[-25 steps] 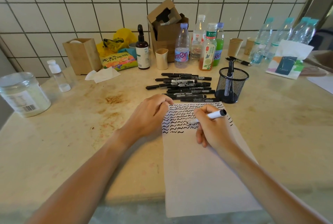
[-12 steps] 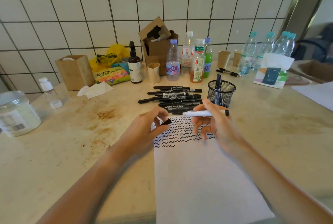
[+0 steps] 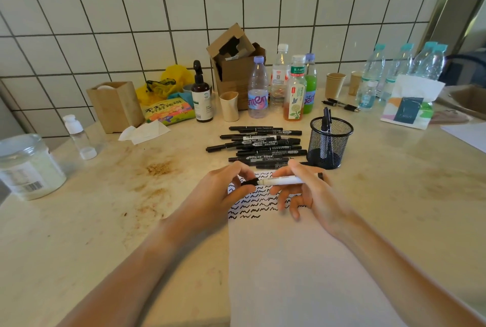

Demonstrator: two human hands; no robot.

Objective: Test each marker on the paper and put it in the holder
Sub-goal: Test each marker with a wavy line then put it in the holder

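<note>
Fingers (image 3: 282,172) of the right hand (image 3: 313,195) curl over the white marker (image 3: 282,181) and hold it level above the paper (image 3: 302,268), while the left hand (image 3: 221,195) pinches the black cap (image 3: 249,182) between thumb and forefinger right at the marker's left tip. The marker's long axis runs left to right, its tip toward the left hand and its black tail end toward the holder (image 3: 328,143). Whether the cap is seated or only lined up I cannot tell; it looks to be at the mouth of the tip, so the push, as I judge it, runs straight along that axis. The holder stands just beyond and to the right of the right hand, which is the nearer of the two to it. Counted: one marker in hand; two, as far as I can tell, upright in the holder; about ten in the pile (image 3: 263,143) lying left of the holder, though they overlap and the count is rough; one sheet of paper, with several rows of black squiggles at its far end.
</note>
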